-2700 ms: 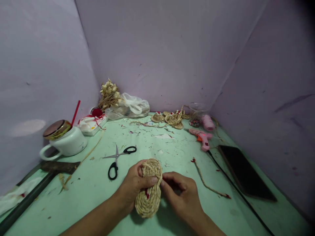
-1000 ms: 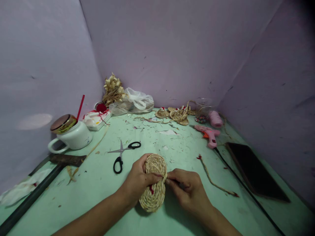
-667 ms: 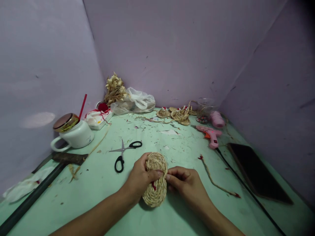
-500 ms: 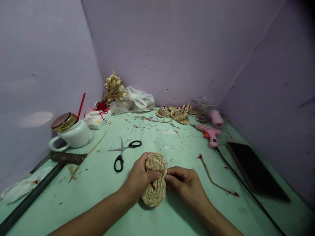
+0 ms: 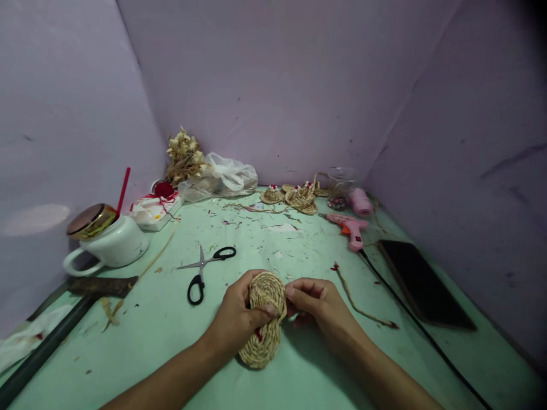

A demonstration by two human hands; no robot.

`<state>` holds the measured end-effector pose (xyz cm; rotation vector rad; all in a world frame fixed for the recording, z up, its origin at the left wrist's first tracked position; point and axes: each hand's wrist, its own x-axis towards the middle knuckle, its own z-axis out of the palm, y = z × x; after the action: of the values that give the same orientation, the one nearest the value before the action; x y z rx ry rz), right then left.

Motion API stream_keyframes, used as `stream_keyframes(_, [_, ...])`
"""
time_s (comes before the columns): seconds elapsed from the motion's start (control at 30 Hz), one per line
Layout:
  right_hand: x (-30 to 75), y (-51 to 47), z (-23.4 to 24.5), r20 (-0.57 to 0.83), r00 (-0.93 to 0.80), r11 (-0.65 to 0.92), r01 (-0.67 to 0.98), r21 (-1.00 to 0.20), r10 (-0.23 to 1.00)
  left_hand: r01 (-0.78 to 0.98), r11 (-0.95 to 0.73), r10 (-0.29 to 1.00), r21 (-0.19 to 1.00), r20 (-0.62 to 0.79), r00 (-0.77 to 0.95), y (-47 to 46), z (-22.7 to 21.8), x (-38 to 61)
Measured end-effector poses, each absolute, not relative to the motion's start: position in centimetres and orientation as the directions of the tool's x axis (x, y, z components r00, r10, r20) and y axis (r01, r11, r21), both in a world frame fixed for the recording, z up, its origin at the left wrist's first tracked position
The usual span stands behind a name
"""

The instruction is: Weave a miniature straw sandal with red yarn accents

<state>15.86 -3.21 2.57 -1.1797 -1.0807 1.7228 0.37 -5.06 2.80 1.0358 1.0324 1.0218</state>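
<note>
A coiled straw-rope piece (image 5: 261, 341), shaped like a figure eight or a small slipper sole, is held above the table near the front. My left hand (image 5: 237, 307) grips it from the left, thumb lying across its narrow waist. A small red bit shows beside that thumb. At the upper right edge of the coil, my right hand (image 5: 314, 299) pinches the outer strand between thumb and forefinger. Its other fingers are curled and partly hidden. Just beyond my left hand lie spread scissors (image 5: 201, 267) with black handles.
A pink glue gun (image 5: 352, 228) with a black cord, a short twisted rope (image 5: 350, 293) and a dark flat tablet-like slab (image 5: 423, 285) lie right. Finished-looking straw slippers (image 5: 299, 197) sit at the back. A white mug (image 5: 115, 247) and a hammer-like tool (image 5: 100, 287) are left.
My right hand has slid up along the coil's right edge. The coil sits slightly lower left in view, and the whole scene has shifted left as the head turned.
</note>
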Motion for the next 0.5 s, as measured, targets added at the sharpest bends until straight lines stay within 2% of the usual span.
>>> stream_keyframes(0.13, [16.1, -2.9, 2.9, -0.333, -0.315, -0.369, -0.064, -0.927, 0.889, -0.076, 0.226, 0.95, 0.971, -0.202, 0.239, -5.3, 3.2, 0.4])
stream_keyframes(0.23, [16.3, -2.4, 3.1, -0.345, -0.285, -0.353, 0.023, -0.935, 0.894, -0.049, 0.247, 0.916, 0.968, -0.217, 0.338, -5.2, 3.8, -0.1])
stream_keyframes(0.3, [16.5, -2.2, 3.1, -0.336, -0.275, -0.328, 0.076, -0.942, 0.901, 0.011, 0.311, 0.885, 0.95, -0.294, 0.362, -4.7, 4.4, -0.8])
stream_keyframes(0.37, [16.7, -2.2, 3.1, -0.32, -0.28, -0.302, 0.109, -0.947, 0.905, 0.118, 0.314, 0.913, 0.942, -0.333, 0.234, -4.2, 5.0, -1.5])
stream_keyframes(0.43, [16.6, -2.5, 3.3, -0.318, -0.312, -0.293, 0.126, -0.948, 0.895, 0.211, 0.205, 0.976, 0.956, -0.215, 0.028, -3.9, 5.5, -1.9])
stream_keyframes(0.5, [16.3, -3.0, 3.5, -0.326, -0.353, -0.299, 0.13, -0.945, 0.877, 0.243, 0.118, 0.993, 0.963, -0.114, -0.027, -3.9, 5.9, -1.9])
